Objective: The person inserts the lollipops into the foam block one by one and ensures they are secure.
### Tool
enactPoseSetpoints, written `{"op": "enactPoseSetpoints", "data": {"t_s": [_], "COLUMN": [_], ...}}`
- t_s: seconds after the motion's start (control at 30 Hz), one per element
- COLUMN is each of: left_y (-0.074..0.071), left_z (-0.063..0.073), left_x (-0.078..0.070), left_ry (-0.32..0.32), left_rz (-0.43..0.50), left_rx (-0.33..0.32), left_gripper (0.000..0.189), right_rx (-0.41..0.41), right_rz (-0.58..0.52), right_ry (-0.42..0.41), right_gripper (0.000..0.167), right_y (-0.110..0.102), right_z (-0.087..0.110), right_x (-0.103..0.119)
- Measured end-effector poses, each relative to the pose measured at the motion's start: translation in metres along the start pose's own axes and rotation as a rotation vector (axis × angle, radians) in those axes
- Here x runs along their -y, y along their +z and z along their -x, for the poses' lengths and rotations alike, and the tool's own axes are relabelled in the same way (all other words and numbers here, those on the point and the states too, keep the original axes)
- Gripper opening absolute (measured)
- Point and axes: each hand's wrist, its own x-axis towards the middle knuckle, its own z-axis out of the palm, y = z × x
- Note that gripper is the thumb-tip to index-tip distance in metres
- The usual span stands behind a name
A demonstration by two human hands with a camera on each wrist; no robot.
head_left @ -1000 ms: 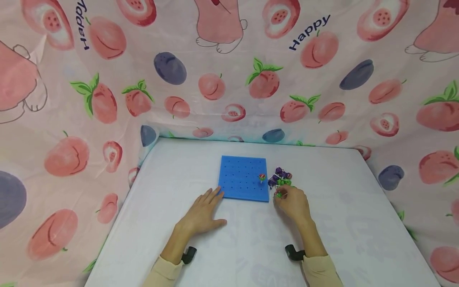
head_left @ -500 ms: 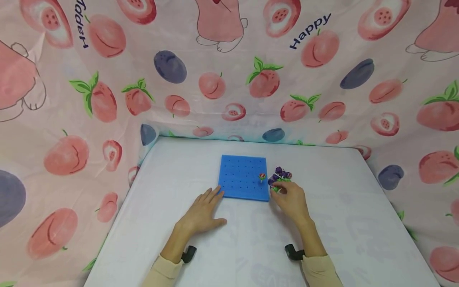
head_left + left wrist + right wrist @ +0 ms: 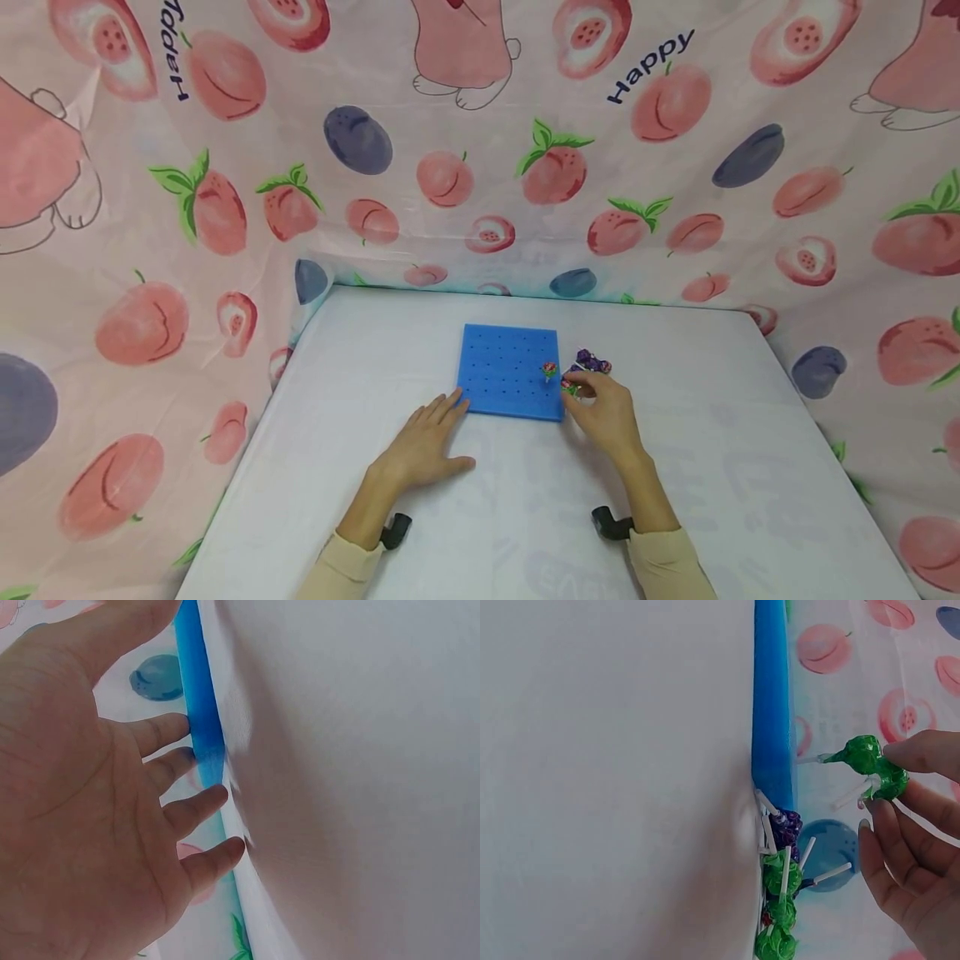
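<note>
A blue foam board (image 3: 504, 358) dotted with small holes lies on the white table. One lollipop (image 3: 549, 368) stands upright in it near the right edge, its wrapper green in the right wrist view. My right hand (image 3: 606, 421) pinches a second green-wrapped lollipop (image 3: 889, 781) between thumb and fingers beside the board's right edge, stick (image 3: 853, 793) pointing down at a slant. My left hand (image 3: 422, 446) is spread with straight fingers, its fingertips at the board's left front corner. Beyond the right hand lies a pile of purple lollipops (image 3: 590, 362) and green lollipops (image 3: 781, 874), partly hidden by it.
A fruit-printed cloth (image 3: 480, 167) hangs behind and along both sides of the white table (image 3: 720, 433). Black camera mounts (image 3: 611, 525) are strapped at both wrists. Several loose sticks jut out of the pile close to the board.
My right hand has lifted the green lollipop from the pile's near side and shifted a little left and away, toward the board's right edge. The left hand has stayed in place.
</note>
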Motion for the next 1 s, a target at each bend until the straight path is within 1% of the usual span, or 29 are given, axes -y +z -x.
{"op": "enactPoseSetpoints", "data": {"t_s": [0.23,0.47,0.77,1.0], "left_y": [-0.001,-0.002,-0.002,-0.002], "left_z": [0.000,0.001,0.001,0.001], "left_x": [0.000,0.000,-0.001,-0.001], "left_ry": [0.003,0.009,0.006,-0.001], "left_rz": [-0.006,0.007,0.012,0.008], "left_rx": [0.003,-0.001,-0.013,-0.010], "left_gripper": [0.095,0.096,0.093,0.094], "right_rx": [0.005,0.003,-0.028,-0.060], "right_rz": [-0.042,-0.063,-0.060,-0.090], "right_ry": [-0.054,-0.077,-0.100,-0.129], "right_gripper": [0.029,0.030,0.029,0.032], "right_y": [0.001,0.004,0.008,0.010], "right_z": [-0.004,-0.008,-0.010,-0.012], "right_x": [0.003,0.005,0.005,0.004]}}
